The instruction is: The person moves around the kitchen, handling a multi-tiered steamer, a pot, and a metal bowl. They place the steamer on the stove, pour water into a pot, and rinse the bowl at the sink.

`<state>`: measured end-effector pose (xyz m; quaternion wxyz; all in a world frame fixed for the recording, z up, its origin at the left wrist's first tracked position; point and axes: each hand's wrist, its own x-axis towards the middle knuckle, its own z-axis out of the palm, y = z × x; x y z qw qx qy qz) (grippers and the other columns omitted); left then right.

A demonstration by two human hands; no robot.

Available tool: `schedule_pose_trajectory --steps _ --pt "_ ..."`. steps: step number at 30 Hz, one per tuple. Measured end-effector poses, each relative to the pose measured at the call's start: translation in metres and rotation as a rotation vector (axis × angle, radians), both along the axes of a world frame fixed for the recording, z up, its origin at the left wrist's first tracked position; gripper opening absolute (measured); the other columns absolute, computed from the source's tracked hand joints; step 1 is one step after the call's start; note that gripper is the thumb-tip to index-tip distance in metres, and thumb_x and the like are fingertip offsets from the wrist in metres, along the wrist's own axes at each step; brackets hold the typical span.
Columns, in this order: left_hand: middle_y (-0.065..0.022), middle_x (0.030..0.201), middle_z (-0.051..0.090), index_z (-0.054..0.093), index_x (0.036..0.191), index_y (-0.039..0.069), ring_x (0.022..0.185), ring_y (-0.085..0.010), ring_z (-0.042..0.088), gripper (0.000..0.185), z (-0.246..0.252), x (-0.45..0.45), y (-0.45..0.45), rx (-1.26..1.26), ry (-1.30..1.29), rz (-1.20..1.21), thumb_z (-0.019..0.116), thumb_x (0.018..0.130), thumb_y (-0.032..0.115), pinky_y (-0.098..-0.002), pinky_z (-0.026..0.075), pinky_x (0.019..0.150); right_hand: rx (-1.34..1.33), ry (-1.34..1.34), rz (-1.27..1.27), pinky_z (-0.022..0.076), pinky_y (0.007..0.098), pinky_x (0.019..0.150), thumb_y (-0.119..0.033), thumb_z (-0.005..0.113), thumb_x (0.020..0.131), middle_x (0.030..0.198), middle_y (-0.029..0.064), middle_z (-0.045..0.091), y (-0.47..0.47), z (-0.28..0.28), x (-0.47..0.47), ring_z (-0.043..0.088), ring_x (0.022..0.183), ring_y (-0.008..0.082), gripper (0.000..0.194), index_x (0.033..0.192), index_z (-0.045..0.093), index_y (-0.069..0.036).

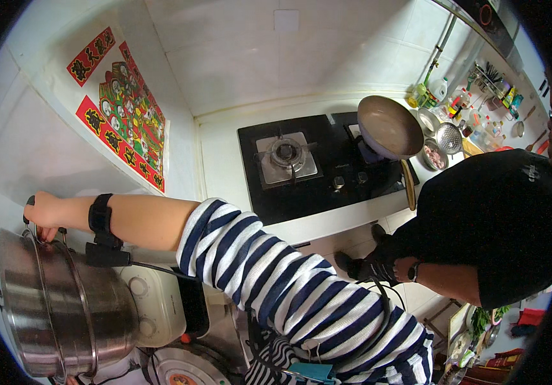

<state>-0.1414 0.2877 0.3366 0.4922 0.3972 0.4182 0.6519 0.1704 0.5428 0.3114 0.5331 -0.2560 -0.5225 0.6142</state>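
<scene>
A tiered stainless steel steamer pot (88,298) with a lid fills the lower left. My right hand (47,211), its arm stretched across the view, grips a black-and-metal handle on the pot's upper side. A black strap with a small box and cable circles that forearm. Only a sliver of my left hand (71,380) shows at the bottom edge by the pot's opposite side, so its grip is hidden. Beside the pot's base is a cream appliance (158,305) with two dials. Below that lies a round metal lid or pan (187,368) with an orange centre.
A black two-burner gas hob (285,192) is set in the white counter, a wok (389,127) on its right burner. Nearby stand a bowl of raw meat (434,156), a skimmer (449,138) and several bottles. Another person (487,226) in black is at the right.
</scene>
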Motion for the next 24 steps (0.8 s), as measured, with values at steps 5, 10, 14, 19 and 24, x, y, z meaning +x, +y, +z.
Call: schedule_pose_trajectory --steps 5,10,14,19,24 --pt "-0.0209 0.110 0.053 0.042 0.120 -0.004 0.103 -0.0324 0.050 0.059 0.001 0.009 -0.001 0.027 -0.014 0.040 0.066 0.075 0.025 -0.0480 0.034 0.098 0.034 -0.057 0.027 0.0550 0.0403 0.051 -0.018 0.042 0.081 0.077 0.0279 0.058 -0.009 0.003 0.011 0.063 0.063 0.0359 0.037 0.084 0.047 0.018" --pt "-0.0210 0.108 0.051 0.040 0.118 -0.008 0.101 -0.0328 0.049 0.068 0.000 0.009 -0.002 0.054 -0.073 0.038 0.075 0.066 0.020 -0.0462 0.037 0.094 0.014 -0.022 0.006 0.0556 0.0398 0.052 -0.020 0.041 0.081 0.075 0.0260 0.059 -0.010 0.004 0.008 0.063 0.062 0.0352 0.038 0.083 0.048 0.017" --pt "-0.0196 0.102 0.053 0.040 0.116 -0.008 0.095 -0.0310 0.050 0.067 -0.009 -0.019 0.002 0.047 -0.049 0.085 0.074 0.067 0.023 -0.0447 0.041 0.088 0.028 -0.040 0.009 0.0560 0.0399 0.052 -0.019 0.041 0.081 0.076 0.0260 0.059 -0.001 0.000 0.002 0.063 0.066 0.0354 0.038 0.084 0.048 0.018" --pt "-0.0186 0.099 0.055 0.042 0.115 -0.008 0.089 -0.0298 0.052 0.059 -0.014 -0.032 0.009 0.015 -0.105 0.154 0.068 0.074 0.026 -0.0425 0.043 0.087 -0.005 -0.047 0.013 0.0517 0.0429 0.050 -0.024 0.044 0.080 0.080 0.0277 0.060 0.006 -0.004 -0.001 0.063 0.062 0.0370 0.042 0.087 0.048 0.017" --pt "-0.0187 0.100 0.055 0.044 0.115 -0.008 0.088 -0.0293 0.053 0.054 -0.008 -0.008 0.002 0.061 -0.065 0.089 0.063 0.078 0.026 -0.0413 0.043 0.086 -0.012 -0.078 0.021 0.0543 0.0405 0.052 -0.021 0.043 0.079 0.078 0.0261 0.061 -0.001 0.002 0.003 0.063 0.063 0.0351 0.039 0.082 0.051 0.017"
